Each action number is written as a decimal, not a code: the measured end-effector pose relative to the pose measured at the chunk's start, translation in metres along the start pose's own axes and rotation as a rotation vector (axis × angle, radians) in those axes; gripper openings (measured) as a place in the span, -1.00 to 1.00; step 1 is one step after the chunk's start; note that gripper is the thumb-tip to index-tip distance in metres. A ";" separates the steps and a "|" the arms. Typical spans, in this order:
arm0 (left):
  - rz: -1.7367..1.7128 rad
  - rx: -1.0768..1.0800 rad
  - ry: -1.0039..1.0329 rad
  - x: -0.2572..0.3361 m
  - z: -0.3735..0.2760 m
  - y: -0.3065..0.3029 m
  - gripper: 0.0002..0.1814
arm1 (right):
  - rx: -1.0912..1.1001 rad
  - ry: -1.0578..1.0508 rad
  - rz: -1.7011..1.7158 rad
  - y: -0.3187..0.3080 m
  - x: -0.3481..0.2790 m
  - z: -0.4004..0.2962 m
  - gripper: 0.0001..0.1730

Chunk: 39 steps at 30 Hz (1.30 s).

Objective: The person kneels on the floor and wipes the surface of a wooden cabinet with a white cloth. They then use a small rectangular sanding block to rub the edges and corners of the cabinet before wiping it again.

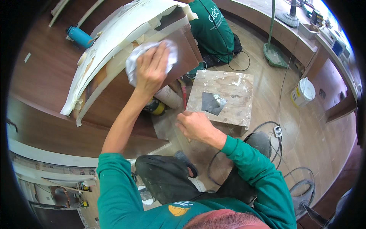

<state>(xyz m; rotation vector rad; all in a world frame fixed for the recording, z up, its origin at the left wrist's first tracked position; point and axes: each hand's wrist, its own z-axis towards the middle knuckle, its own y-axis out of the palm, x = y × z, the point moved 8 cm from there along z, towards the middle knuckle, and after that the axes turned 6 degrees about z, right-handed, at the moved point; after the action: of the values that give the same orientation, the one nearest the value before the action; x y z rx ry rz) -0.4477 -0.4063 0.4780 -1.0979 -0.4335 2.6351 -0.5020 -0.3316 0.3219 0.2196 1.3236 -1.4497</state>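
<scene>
My left hand (153,67) presses a bunched white cloth (133,64) against the reddish-brown panel (180,48) of a curved wooden piece. The fingers lie spread over the cloth. Strips of masking tape (107,78) and white sheeting (114,37) run along the curved edge beside it. My right hand (194,126) is closed loosely at the near left corner of a paint-spotted wooden stool (237,100); whether it holds something small cannot be told. Two dark flat scraper blades or plates (213,104) lie on the stool top.
A co-worker in a green shirt (214,31) crouches beyond the panel. A lidded white bucket (303,93), a green dustpan (274,55) and black cables (278,143) are on the floor at right. A cardboard-like tube (168,97) and yellow-black can (155,107) stand under the panel. A blue bottle (78,36) lies at upper left.
</scene>
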 end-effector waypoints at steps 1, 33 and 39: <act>-0.015 0.012 -0.005 0.008 0.016 0.007 -0.41 | -0.013 -0.023 0.013 0.006 0.000 0.000 -0.74; -2.298 -0.315 -1.601 0.104 -0.190 0.002 -0.73 | 0.599 0.323 1.129 -0.022 -0.018 -0.035 -0.50; -1.533 -0.699 -1.328 0.077 -0.215 0.015 -0.64 | 0.724 0.272 1.184 0.011 0.015 0.002 -0.54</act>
<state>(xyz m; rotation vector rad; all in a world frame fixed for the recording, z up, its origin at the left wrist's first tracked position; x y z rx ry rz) -0.3471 -0.3566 0.2785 0.9177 -1.5793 1.2801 -0.4979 -0.3390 0.3055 1.4407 0.5446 -0.7734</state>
